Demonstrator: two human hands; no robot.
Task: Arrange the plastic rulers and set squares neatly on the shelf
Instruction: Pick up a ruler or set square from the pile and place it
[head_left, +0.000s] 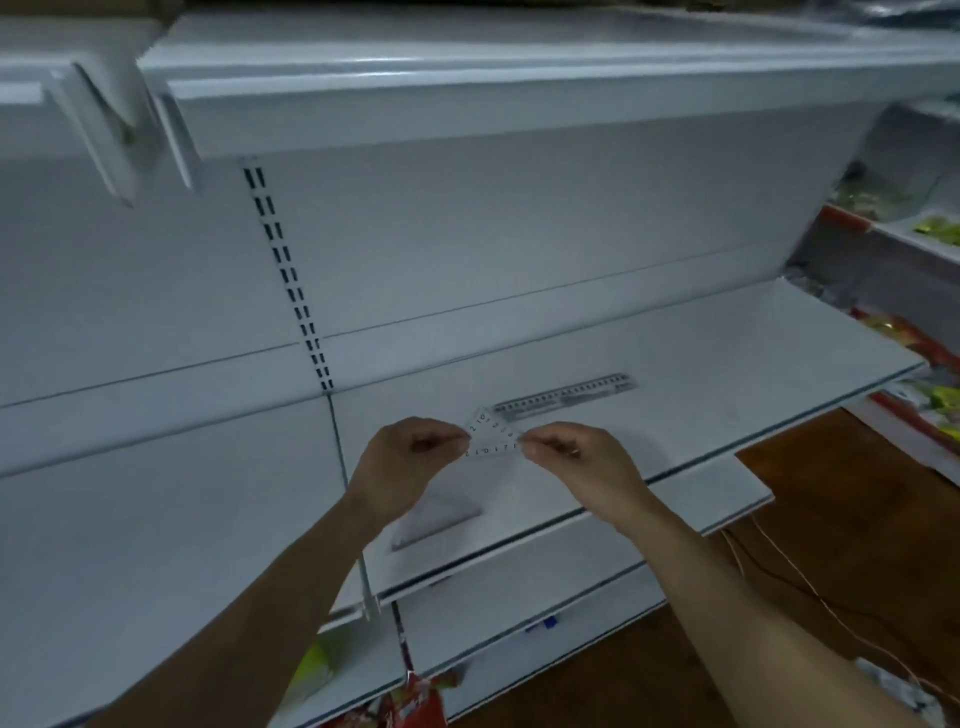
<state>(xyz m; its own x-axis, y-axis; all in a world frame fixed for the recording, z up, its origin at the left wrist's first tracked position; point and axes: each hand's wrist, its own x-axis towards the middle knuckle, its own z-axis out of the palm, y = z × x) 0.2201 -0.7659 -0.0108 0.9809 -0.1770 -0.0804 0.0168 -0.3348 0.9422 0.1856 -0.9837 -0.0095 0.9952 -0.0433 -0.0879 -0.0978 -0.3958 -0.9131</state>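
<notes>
While both forearms reach in over the white shelf (727, 374), the person holds a small set square (491, 439) up between the two hands, just above the shelf's smooth painted surface. It is a thin triangle of clear plastic with black numerals printed along its edges, and the pale shelf shows straight through it. The left hand (410, 457) pinches its left corner between curled fingertips and thumb. The right hand (571, 452) pinches the opposite corner the same way, its other fingers tucked in. Just behind the triangle a long ruler (566, 397) lies flat on the shelf. It is also transparent, a narrow strip with a dark band of fine graduation marks, set at a slant toward the back right. Nearer the front edge, beside the left wrist, a larger set square (436, 522) lies flat. It is so clear that only its faint grey outline gives it away, and I cannot read any markings on it. A slotted upright (291, 280) with paired dark slots runs up the flat back panel to another plain white upper shelf (467, 104). To the right, glossy yellow-green and red packets (930, 228) sit on neighbouring shelves. Crinkled red wrappers (410, 701) show below, and a thin pale wire (789, 571) trails across the brown floor (857, 519).
</notes>
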